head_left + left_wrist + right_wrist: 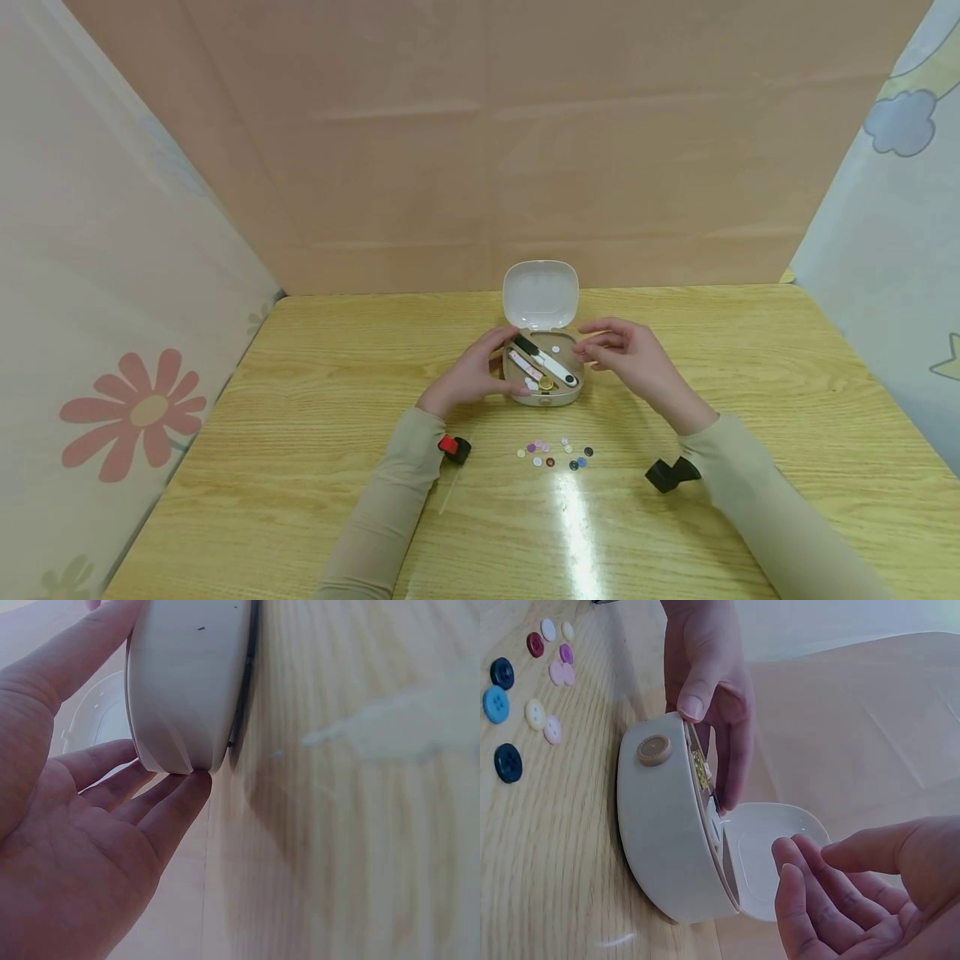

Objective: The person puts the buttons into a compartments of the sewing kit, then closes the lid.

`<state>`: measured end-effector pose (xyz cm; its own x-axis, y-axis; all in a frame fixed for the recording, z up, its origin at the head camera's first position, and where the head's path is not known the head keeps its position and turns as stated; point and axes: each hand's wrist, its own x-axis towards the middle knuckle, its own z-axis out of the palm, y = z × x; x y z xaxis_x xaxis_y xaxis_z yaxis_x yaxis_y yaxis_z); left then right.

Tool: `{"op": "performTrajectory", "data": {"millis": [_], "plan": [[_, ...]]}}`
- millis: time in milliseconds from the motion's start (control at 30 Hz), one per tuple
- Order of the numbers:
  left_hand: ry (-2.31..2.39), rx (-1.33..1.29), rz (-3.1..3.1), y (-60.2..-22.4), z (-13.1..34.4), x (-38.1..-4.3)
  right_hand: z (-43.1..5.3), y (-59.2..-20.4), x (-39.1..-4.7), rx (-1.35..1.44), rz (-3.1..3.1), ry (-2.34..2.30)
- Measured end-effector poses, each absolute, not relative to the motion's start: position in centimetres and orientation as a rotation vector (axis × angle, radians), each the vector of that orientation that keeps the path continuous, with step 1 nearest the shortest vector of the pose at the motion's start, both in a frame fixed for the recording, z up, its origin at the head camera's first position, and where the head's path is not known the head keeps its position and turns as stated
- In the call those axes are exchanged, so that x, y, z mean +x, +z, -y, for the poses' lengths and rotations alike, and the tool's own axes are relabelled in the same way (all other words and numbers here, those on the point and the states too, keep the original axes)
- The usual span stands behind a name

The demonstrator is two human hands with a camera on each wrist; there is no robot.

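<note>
A white sewing box (545, 400) stands on the table with its lid (541, 293) raised at the back. My left hand (474, 372) holds it from the left side, thumb at the front edge and fingers round the back. Inside lie a white-handled tool with a black end (555, 367), a pink-and-white strip (525, 364), a gold ring-shaped piece (546, 384) and a white button (556, 349). Just beyond the box's right rim hovers my right hand (628, 354), its fingers loosely bent; the right wrist view shows nothing between thumb and fingertips (786, 849).
Several loose buttons, among them a blue button (496, 704) and a dark red button (551, 462), lie on the wooden table (360, 350) in front of the box. A tan backdrop (480, 167) rises behind the table, with patterned cloth (90, 250) at the sides.
</note>
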<state>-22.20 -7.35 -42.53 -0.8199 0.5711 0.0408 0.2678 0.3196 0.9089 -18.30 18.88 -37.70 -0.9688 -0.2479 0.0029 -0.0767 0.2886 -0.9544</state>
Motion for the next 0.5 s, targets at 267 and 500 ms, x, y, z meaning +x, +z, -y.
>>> {"op": "performTrajectory", "data": {"millis": [267, 500], "plan": [[1.473, 0.750, -2.336, -42.6, 7.5, -22.1, -19.0, -37.5, -17.4, -0.349, -2.398, -1.752], [1.507, 0.769, -2.293, -41.9, 7.4, -21.7, -19.4, -37.3, -16.7, -0.375, -2.404, -1.734]]}}
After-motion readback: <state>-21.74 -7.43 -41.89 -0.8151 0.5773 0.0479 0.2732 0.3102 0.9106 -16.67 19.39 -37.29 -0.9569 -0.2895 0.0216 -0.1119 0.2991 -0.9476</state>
